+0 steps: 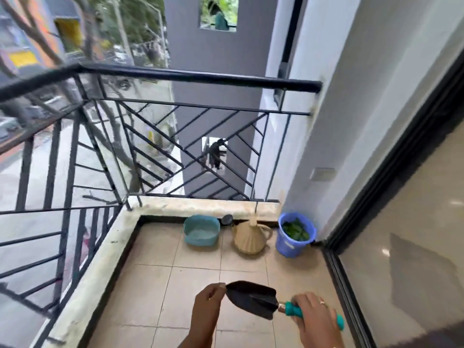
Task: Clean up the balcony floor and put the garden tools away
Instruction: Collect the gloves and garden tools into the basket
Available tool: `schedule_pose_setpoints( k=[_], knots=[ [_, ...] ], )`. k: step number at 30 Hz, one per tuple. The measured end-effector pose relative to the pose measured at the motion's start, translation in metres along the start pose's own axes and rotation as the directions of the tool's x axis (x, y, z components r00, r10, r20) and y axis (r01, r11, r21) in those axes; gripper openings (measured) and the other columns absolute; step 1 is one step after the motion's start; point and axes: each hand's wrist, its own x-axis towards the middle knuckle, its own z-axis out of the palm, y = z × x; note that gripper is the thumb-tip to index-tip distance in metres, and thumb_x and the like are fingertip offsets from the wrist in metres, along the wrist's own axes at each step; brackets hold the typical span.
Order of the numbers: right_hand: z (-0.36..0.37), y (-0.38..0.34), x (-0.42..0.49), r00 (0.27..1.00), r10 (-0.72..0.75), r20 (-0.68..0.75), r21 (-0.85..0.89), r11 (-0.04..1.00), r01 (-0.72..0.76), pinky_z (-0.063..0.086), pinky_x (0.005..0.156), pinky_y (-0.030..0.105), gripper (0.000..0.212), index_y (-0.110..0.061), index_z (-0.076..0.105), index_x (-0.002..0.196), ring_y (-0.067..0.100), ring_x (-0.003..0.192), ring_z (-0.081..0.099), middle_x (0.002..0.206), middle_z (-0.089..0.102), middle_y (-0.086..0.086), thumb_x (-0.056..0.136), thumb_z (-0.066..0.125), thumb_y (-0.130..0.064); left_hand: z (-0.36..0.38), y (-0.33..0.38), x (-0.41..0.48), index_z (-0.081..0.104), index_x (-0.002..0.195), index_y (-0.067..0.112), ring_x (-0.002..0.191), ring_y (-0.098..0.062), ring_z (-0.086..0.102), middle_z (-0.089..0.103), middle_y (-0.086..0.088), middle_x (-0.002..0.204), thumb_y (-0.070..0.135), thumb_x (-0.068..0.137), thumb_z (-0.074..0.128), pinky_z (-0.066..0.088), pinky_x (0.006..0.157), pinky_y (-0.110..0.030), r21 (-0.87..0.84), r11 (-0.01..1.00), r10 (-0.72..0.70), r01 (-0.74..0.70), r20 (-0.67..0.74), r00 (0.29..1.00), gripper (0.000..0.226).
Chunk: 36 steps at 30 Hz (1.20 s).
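You are holding the hand trowel [253, 298] above the tiled balcony floor [155, 297], your right hand [313, 315] curling round its teal handle [293, 310] while your left hand [208, 302] is pinching the blade tip [229, 287]. It is looking light and stiff; the handle is offering the safest grip.

I look down on a small balcony with a beige tiled floor [195, 259], edged by a pale stone kerb [200, 205]. A black metal railing [200, 79] with diagonal bars runs round two sides. At right, a white wall [351, 121] meets a black-framed glass door [414, 247]. Beyond stand a grey building [216, 71], trees [140, 18] and what seems a wet street [37, 187], blurred. Soft daylight.
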Motion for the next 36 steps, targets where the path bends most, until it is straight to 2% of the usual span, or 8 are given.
schedule_pose_setpoints(
  k=[4,18,21,27,30,32,34,36],
  knots=[
    [0.019,0.004,0.077,0.993,-0.078,0.088,0.054,0.996,0.073,0.02,0.051,0.021,0.094,-0.031,0.033,0.077,0.01,0.044,0.055,0.055,0.052,-0.008,0.001,0.088,-0.034,0.001,0.018,0.051,0.069,0.084,0.007,0.082,-0.012,0.058,0.067,0.003,0.082,0.007,0.09,0.059,0.042,0.069,-0.017,-0.038,0.999,-0.019,0.016,-0.093,0.996,0.011],
    [0.094,-0.086,0.351,0.909,-0.226,0.35,0.067,0.974,0.216,0.037,0.039,0.019,0.085,-0.031,0.036,0.077,0.013,0.041,0.053,0.053,0.052,-0.009,0.012,0.092,-0.035,-0.076,0.091,0.308,0.067,0.075,0.004,0.071,-0.019,0.057,0.066,-0.007,0.078,0.019,0.091,0.059,0.045,0.069,-0.029,-0.101,0.968,-0.244,0.23,-0.162,0.956,0.023],
    [0.106,-0.105,0.404,0.9,-0.226,0.373,0.041,0.973,0.227,0.025,0.045,0.017,0.067,-0.031,0.05,0.063,0.015,0.039,0.051,0.048,0.049,-0.005,0.012,0.093,-0.032,-0.089,0.105,0.369,0.071,0.078,0.008,0.084,-0.019,0.061,0.071,-0.004,0.089,0.018,0.09,0.06,0.046,0.083,-0.031,0.003,0.963,-0.267,0.271,-0.158,0.951,0.019],
    [0.167,-0.114,0.499,0.867,-0.18,0.465,-0.054,0.972,0.231,0.039,0.035,0.026,0.055,-0.025,0.057,0.057,0.018,0.037,0.051,0.048,0.051,-0.002,0.015,0.092,-0.028,-0.093,0.093,0.487,0.067,0.094,0.015,0.09,-0.018,0.057,0.066,-0.005,0.096,0.02,0.093,0.055,0.04,0.07,-0.02,0.277,0.909,-0.301,0.313,-0.087,0.95,0.013],
    [0.235,-0.105,0.548,0.839,-0.169,0.516,-0.126,0.955,0.27,0.04,0.037,0.027,0.054,-0.022,0.06,0.064,0.02,0.042,0.055,0.055,0.058,0.0,0.019,0.091,-0.022,-0.086,0.057,0.549,0.058,0.124,0.01,0.117,-0.025,0.054,0.058,-0.013,0.127,0.036,0.093,0.054,0.041,0.088,-0.025,0.471,0.82,-0.367,0.323,0.001,0.93,0.04],
    [0.283,-0.105,0.577,0.794,-0.187,0.578,-0.177,0.922,0.345,0.049,0.058,0.036,0.05,-0.016,0.059,0.09,0.027,0.07,0.064,0.085,0.064,0.006,0.047,0.085,-0.017,-0.082,0.028,0.591,0.05,0.132,0.008,0.125,-0.027,0.048,0.052,-0.014,0.135,0.049,0.083,0.045,0.038,0.097,-0.028,0.673,0.688,-0.394,0.27,0.035,0.918,0.065],
    [0.343,-0.106,0.605,0.739,-0.155,0.656,-0.251,0.879,0.406,0.042,0.089,0.037,0.033,-0.016,0.047,0.118,0.028,0.11,0.053,0.121,0.053,0.006,0.086,0.054,-0.017,-0.08,-0.014,0.636,0.047,0.132,0.008,0.126,-0.03,0.045,0.05,-0.016,0.133,0.046,0.086,0.045,0.039,0.099,-0.034,0.844,0.508,-0.354,0.173,0.022,0.935,0.059],
    [0.399,-0.107,0.628,0.728,-0.107,0.677,-0.283,0.876,0.391,0.037,0.097,0.036,0.033,-0.015,0.041,0.128,0.027,0.12,0.046,0.13,0.046,0.006,0.096,0.033,-0.014,-0.077,-0.064,0.674,0.037,0.136,0.011,0.132,-0.03,0.034,0.041,-0.014,0.139,0.04,0.091,0.048,0.034,0.103,-0.038,0.946,0.319,-0.297,0.057,0.043,0.954,0.055]
  ],
)
